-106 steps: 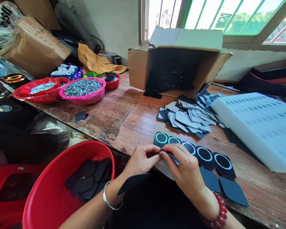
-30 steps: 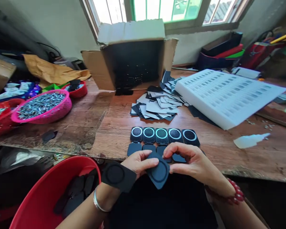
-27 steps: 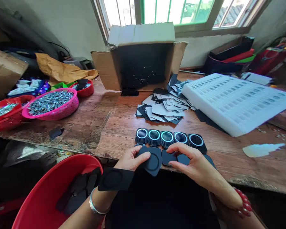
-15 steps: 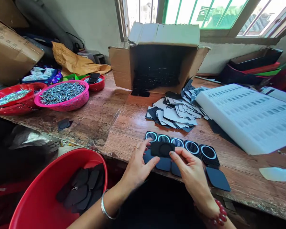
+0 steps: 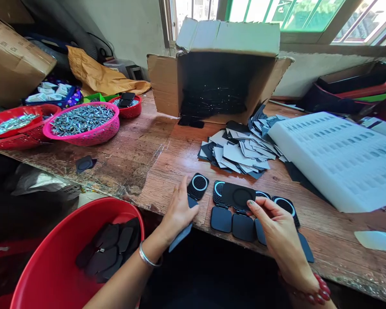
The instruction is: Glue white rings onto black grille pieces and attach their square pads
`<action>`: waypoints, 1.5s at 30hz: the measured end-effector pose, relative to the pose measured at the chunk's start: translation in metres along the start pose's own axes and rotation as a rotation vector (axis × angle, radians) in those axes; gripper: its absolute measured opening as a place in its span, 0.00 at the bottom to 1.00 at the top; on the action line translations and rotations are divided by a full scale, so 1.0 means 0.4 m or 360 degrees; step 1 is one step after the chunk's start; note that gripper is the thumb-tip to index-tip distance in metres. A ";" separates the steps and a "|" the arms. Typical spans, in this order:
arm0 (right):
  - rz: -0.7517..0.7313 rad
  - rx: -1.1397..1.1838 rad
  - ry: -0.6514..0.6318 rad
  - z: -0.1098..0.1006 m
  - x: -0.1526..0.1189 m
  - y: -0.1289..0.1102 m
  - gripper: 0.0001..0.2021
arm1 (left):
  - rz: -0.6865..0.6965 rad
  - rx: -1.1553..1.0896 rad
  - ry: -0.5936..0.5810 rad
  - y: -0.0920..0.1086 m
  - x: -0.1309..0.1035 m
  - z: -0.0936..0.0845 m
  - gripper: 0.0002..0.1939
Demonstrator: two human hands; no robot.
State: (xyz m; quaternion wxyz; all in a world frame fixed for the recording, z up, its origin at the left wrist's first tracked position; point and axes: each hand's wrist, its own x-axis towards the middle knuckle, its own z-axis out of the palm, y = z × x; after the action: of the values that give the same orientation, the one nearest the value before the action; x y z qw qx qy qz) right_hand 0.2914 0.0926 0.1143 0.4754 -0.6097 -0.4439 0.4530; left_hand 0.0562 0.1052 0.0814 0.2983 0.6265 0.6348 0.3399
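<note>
My left hand [image 5: 179,210] grips a hinged black pad [image 5: 199,183] with a white ring on its upper plate, at the left of the row. Its lower plate shows partly under my palm, over the table edge. Between the thumb and fingers of my right hand [image 5: 273,221] is a thin black rectangular sheet [image 5: 238,195] with a round ring mark. The sheet hovers over several more hinged ringed pads [image 5: 221,219] lined up along the front edge, hiding part of them. My right hand covers the lower plates toward the right.
A loose pile of white and dark sheets [image 5: 241,150] lies behind the row. Beyond it stands an open cardboard box [image 5: 162,86]. White foam tray [image 5: 344,159] at right; pink basket of metal parts [image 5: 80,138] at left. A red tub [image 5: 35,266] below holds black pieces.
My left hand has closed on the leftmost ringed pad and drawn it left, away from the row. My right hand has moved right with the black sheet. The view has shifted slightly.
</note>
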 end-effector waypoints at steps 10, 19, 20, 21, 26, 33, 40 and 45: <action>0.0343 0.0287 -0.0440 -0.015 -0.008 0.005 0.19 | -0.0602 -0.1080 -0.0824 -0.006 0.002 -0.109 0.26; 0.0660 0.0418 -0.0676 -0.047 -0.031 -0.010 0.23 | -0.0843 -0.1276 -0.1321 0.109 -0.055 -0.024 0.24; 0.0669 0.0427 -0.0682 -0.053 -0.034 -0.007 0.23 | -0.0855 -0.1250 -0.1333 0.115 -0.057 -0.019 0.23; 0.0669 0.0431 -0.0691 -0.059 -0.037 -0.003 0.23 | -0.0868 -0.1227 -0.1341 0.120 -0.059 -0.015 0.23; 0.0618 0.0418 -0.0722 -0.079 -0.049 0.022 0.21 | -0.0935 -0.1150 -0.1311 0.142 -0.069 -0.002 0.21; 0.0603 0.0371 -0.0706 -0.073 -0.059 0.021 0.22 | -0.0984 -0.1078 -0.1315 0.163 -0.082 -0.005 0.21; 0.0557 0.0271 -0.0740 -0.063 -0.060 0.011 0.22 | -0.0984 -0.1112 -0.1329 0.161 -0.081 -0.005 0.19; 0.0534 0.0190 -0.0704 -0.058 -0.059 0.006 0.25 | -0.1001 -0.1159 -0.1322 0.153 -0.082 -0.002 0.20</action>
State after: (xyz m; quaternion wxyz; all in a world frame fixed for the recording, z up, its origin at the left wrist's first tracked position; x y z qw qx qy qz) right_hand 0.3094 0.0650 0.1183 0.3205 -0.5319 -0.4021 0.6728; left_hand 0.0932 0.0715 0.1297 0.7993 0.3481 0.4634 0.1589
